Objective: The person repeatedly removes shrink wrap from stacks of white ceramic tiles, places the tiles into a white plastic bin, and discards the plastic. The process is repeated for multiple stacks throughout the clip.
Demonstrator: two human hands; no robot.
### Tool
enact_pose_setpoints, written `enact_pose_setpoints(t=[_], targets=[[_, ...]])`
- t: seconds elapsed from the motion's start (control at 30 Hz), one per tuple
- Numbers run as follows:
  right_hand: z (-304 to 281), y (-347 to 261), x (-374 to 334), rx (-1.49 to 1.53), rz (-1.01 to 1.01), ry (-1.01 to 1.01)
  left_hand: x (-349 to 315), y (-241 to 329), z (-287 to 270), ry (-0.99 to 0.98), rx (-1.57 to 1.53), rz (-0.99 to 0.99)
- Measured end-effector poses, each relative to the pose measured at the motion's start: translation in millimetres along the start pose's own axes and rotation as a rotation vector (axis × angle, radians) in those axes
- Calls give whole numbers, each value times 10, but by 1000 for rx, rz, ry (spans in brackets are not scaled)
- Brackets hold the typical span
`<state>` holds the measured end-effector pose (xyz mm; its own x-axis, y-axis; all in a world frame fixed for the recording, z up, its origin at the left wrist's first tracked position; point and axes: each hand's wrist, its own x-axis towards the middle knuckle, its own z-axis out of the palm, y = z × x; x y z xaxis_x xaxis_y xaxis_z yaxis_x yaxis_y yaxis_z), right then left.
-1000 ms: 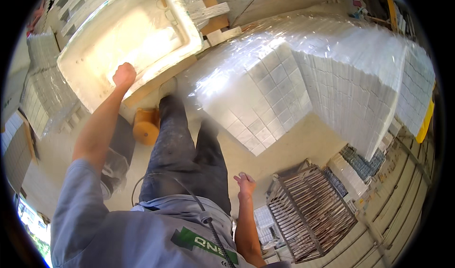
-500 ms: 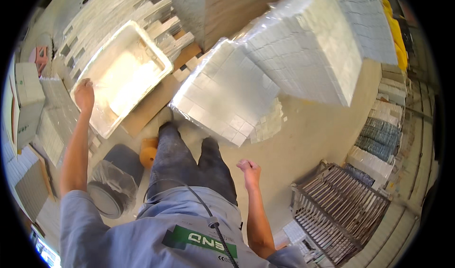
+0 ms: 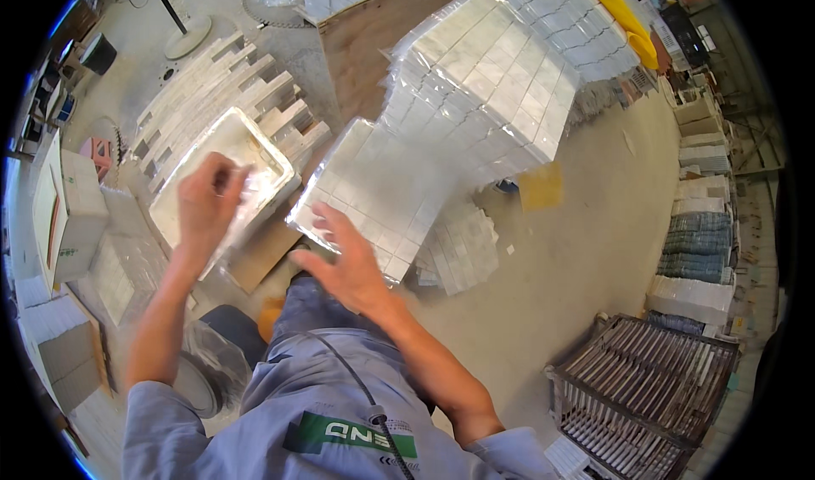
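Observation:
My left hand (image 3: pixel 205 200) is raised over a white rectangular tub (image 3: pixel 283 159), its thumb and fingers closed in a pinch. A shiny, see-through streak like plastic film shows by the fingertips, too blurred to make out. My right hand (image 3: pixel 350 266), fingers apart and holding nothing, hovers at the near left edge of a low stack of pale tile sheets (image 3: pixel 373 170). Whether it touches the stack I cannot tell. Clear plastic wraps the edges of this stack. Behind it rises a taller wrapped stack of marble-look tiles (image 3: pixel 497 64).
Staggered pale strips (image 3: pixel 212 89) lie beyond the tub. A cardboard piece (image 3: pixel 259 255) is under the tub's near side. Loose tile sheets (image 3: pixel 463 247) rest on the floor. A slatted rack (image 3: pixel 641 387) stands at the lower right, a plastic-covered bucket (image 3: pixel 199 378) at the lower left.
My left hand has moved right from the tub's left rim to above its middle. My right hand has swung up and left to the low stack, its fingers spreading. The view has shifted.

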<state>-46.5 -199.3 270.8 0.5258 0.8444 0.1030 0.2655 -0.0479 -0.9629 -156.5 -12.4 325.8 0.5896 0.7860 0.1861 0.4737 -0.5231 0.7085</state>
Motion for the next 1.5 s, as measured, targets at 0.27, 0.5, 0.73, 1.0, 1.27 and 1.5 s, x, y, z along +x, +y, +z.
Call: enact_pose_setpoints(t=[0.27,0.5,0.73,1.0,1.27,1.5], targets=[[-138,-85,176,-55,-158,256,-129,860,371,13,17,421],[-948,-312,-10,96,35,12,44,856,399,-206,-178,298],[-1241,-213,-129,359,174,-8,294,1075,538,-288,-284,432],[-1006,-370,-24,-116,-96,391,350,1301,639,-234,-60,977],[-961,-319,8,-302,-193,505,378,1319,535,-285,109,1185],[-892,-448,-59,-351,-250,565,327,1073,738,-341,-286,582]])
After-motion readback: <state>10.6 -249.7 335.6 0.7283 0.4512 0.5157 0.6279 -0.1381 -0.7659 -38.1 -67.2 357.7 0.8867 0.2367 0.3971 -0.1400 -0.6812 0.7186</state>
